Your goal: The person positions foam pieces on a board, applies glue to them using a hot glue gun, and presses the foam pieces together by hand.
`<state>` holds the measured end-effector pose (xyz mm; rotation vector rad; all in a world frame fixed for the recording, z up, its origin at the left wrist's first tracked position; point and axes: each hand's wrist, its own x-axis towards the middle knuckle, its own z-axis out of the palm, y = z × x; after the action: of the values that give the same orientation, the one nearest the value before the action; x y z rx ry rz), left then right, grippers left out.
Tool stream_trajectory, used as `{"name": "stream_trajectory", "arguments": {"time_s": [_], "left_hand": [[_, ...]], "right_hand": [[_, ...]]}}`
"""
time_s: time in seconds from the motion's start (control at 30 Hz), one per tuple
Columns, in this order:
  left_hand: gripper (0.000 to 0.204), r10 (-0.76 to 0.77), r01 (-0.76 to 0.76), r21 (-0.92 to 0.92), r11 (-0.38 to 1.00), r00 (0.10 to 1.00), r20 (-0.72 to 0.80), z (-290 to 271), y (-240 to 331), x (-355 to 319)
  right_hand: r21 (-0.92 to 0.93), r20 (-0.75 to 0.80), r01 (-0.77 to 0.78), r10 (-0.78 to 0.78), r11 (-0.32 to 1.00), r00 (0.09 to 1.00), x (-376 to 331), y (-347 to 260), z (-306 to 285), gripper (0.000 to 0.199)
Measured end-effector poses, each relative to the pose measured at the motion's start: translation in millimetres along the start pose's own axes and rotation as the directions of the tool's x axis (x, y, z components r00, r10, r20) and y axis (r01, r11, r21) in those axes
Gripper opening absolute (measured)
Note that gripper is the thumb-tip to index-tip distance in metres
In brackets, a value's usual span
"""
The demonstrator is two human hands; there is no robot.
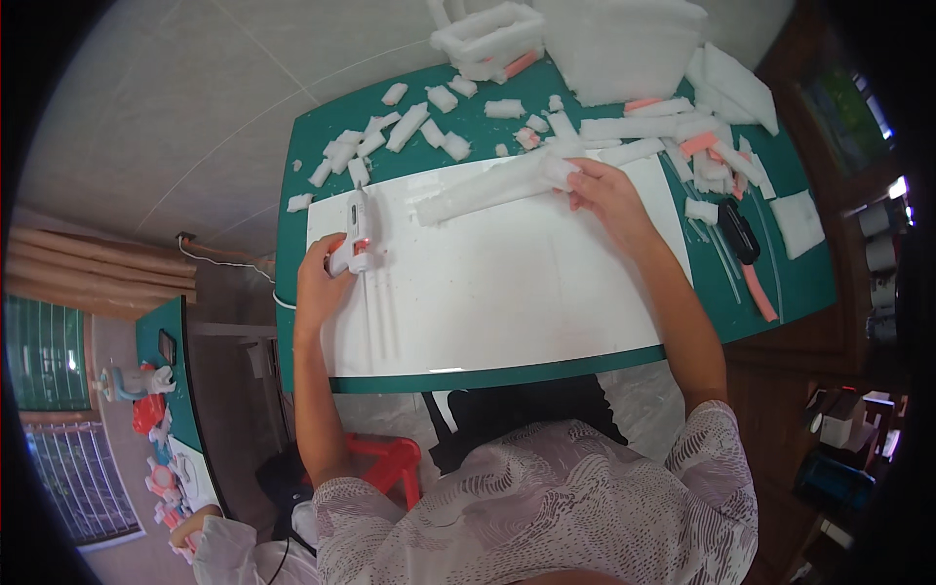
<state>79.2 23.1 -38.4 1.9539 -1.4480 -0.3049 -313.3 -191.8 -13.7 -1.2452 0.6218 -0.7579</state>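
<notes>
Foam strip (487, 190) is being steadied by the right hand (603, 195); left hand (322, 278) is gripping the glue gun (358, 229), with many cut pieces (409, 125) lying unglued on the bench (292, 292).

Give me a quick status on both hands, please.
Left hand grips white glue gun. Right hand holds long foam strip. Foam scraps scattered beyond.

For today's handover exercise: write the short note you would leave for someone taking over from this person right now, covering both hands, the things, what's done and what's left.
Left hand: gripping the white glue gun, nozzle pointing away over the white board.
Right hand: holding one end of the long white foam strip lying across the board's far edge.
Done: many foam pieces cut, scattered on the green mat.
Left: the strip does not look fixed yet; whether glue is applied cannot be told.
</notes>
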Motion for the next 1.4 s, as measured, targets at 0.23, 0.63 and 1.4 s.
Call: {"name": "stream_trajectory", "arguments": {"time_s": [0.23, 0.63, 1.4], "left_hand": [[0.062, -0.040, 0.010, 0.110, 0.994, 0.962, 0.269, -33.7, 21.1, 0.7], [0.049, 0.589, -0.605, 0.156, 0.781, 0.796, 0.136, 53.6, 195.9, -13.3], [0.033, 0.186, -0.155, -0.475, 0.866, 0.982, 0.017, 63.2, 163.9, 11.3]], "right_hand": [[-0.259, 0.107, 0.004, 0.025, 0.966, 0.994, -8.7, 3.1, 18.4, 0.041], [-0.519, 0.280, 0.419, -0.315, 0.745, 0.907, -31.1, 2.3, 46.4, 0.043], [-0.521, 0.195, 0.366, -0.310, 0.771, 0.930, -27.7, -17.6, 24.9, 0.037]]}}
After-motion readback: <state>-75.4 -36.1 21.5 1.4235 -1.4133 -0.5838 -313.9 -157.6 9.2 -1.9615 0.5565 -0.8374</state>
